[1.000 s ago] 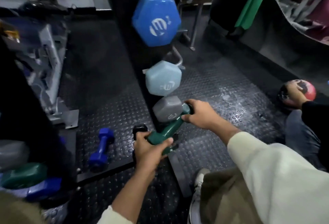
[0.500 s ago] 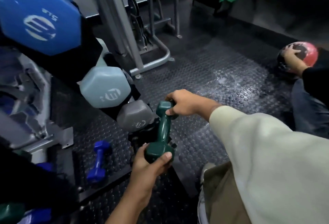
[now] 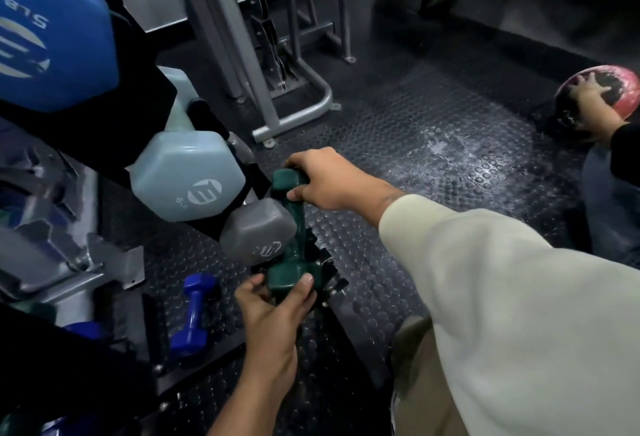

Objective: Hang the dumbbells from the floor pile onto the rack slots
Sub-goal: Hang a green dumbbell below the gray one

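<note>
Head view: looking down at a dumbbell rack [image 3: 145,145] on a studded rubber floor [image 3: 398,165]; rack runs from 10 o'clock down toward centre frame
Green dumbbell [image 3: 290,228]: carried near-upright at centre frame, just beside the rack's lowest visible heads; not yet seated in a slot, by my reading
Right hand [image 3: 329,181]: fingers curled over the upper head; probably steering the top end toward the rack
Left hand [image 3: 277,304]: cups the lower head from beneath, thumb on its face; likely takes the weight while the other hand aims
Hands: well apart, one clamped on each end; the handle between them is left bare, presumably so that it can drop into a slot
Grey dumbbell [image 3: 259,233]: lowest hung, touching or nearly touching the green one; cannot tell which
Pale blue dumbbell [image 3: 190,176]: hung above the grey one
Large blue dumbbell [image 3: 52,41]: top of rack at 10 o'clock
Small blue dumbbell [image 3: 194,314]: lies on the floor at 7 o'clock; remains to be hung
Target slot: hidden behind the grey head; cannot see it
Bystander: another person's hand rests on a red ball [image 3: 602,96] at 2 o'clock
</note>
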